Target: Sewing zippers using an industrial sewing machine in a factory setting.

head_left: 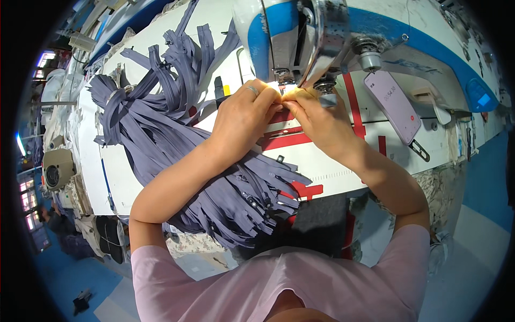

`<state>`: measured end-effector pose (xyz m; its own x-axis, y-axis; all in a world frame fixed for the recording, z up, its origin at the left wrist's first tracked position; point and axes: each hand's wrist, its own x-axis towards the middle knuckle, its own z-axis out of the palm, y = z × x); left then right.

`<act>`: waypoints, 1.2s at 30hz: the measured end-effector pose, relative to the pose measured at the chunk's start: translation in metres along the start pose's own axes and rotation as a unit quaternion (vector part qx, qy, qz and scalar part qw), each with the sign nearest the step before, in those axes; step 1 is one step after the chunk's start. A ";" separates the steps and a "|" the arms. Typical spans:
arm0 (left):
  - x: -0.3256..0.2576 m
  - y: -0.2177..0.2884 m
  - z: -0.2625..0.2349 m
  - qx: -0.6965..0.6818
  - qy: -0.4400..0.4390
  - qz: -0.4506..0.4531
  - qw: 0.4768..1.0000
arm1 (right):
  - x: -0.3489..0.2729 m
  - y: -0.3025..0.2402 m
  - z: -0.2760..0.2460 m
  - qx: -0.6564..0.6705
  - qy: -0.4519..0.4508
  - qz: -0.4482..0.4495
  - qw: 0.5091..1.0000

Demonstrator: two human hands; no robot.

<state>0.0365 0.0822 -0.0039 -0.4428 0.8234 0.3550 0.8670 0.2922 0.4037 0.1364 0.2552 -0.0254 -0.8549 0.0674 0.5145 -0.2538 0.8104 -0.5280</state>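
Under the lit needle area of a blue and white sewing machine (pixel 383 29), both my hands meet with their fingertips pinched close together. My left hand (pixel 241 118) is closed, a ring on one finger. Beside it my right hand (pixel 324 121) is closed as well. What lies between the fingers is hidden by the fingers and the glare. A big bundle of grey-purple zippers (pixel 155 139) is spread on the table to the left, tied near its far end. Its loose ends run under my left forearm, with small dark zipper pulls (pixel 252 201) among them.
A phone (pixel 394 104) rests on the right of the white table (pixel 343 180), below the machine arm. Red tape strips (pixel 289 140) mark the tabletop. A thin blue pen-like tool (pixel 109 188) lies near the left edge. Dark fabric (pixel 322 217) hangs at the front edge.
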 end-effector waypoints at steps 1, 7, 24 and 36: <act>0.000 -0.001 0.001 -0.030 -0.008 -0.023 0.999 | 0.000 0.001 -0.001 -0.001 0.001 0.001 1.000; 0.002 -0.004 -0.003 -0.073 0.010 -0.046 0.996 | -0.003 0.008 -0.004 -0.032 -0.019 -0.032 0.999; 0.005 -0.015 0.003 -0.090 0.013 -0.058 0.994 | -0.006 0.009 -0.011 0.051 -0.051 0.112 0.991; 0.010 -0.021 0.000 -0.030 0.014 -0.049 0.998 | 0.002 0.023 -0.002 0.167 -0.051 0.150 0.973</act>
<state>0.0137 0.0837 -0.0086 -0.5310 0.7783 0.3350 0.8046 0.3392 0.4874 0.1296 0.2749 -0.0353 -0.9491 0.2006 0.2427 -0.1039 0.5280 -0.8429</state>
